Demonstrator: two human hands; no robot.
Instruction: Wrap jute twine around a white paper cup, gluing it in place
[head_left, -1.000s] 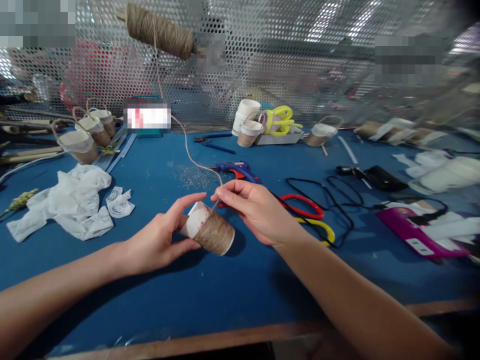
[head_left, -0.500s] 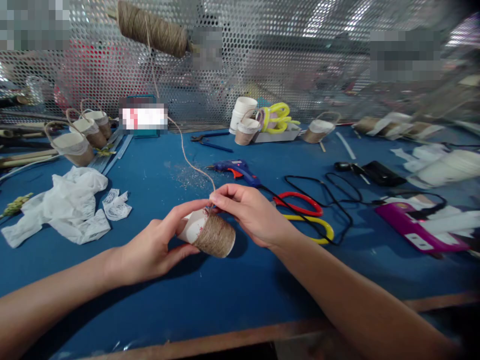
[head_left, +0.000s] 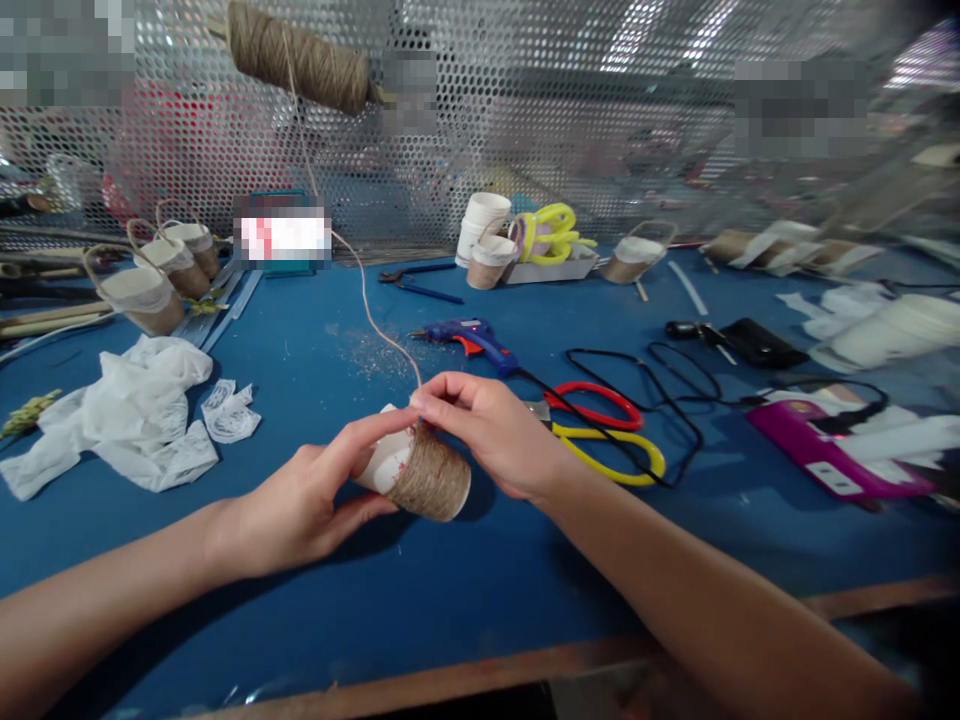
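A small paper cup (head_left: 431, 478) lies tilted on its side in front of me, its lower part wound with jute twine and its white upper part bare. My left hand (head_left: 319, 490) grips the cup at its mouth end, thumb below and index finger along the top. With a pinch of thumb and fingers, my right hand (head_left: 484, 425) holds the jute twine (head_left: 373, 320) against the cup's side. That strand runs back to a large twine spool (head_left: 300, 60) hanging at the mesh.
Behind my hands lie a blue glue gun (head_left: 472, 338), scissors with red and yellow handles (head_left: 619, 455) and pliers (head_left: 420, 285). White lace (head_left: 127, 410) is heaped at left, near finished twine-handled cups (head_left: 146, 298). A purple device (head_left: 832, 450) sits at right.
The pinching right hand has shifted slightly left and down along the cup with the twine. My left hand keeps its hold on the cup.
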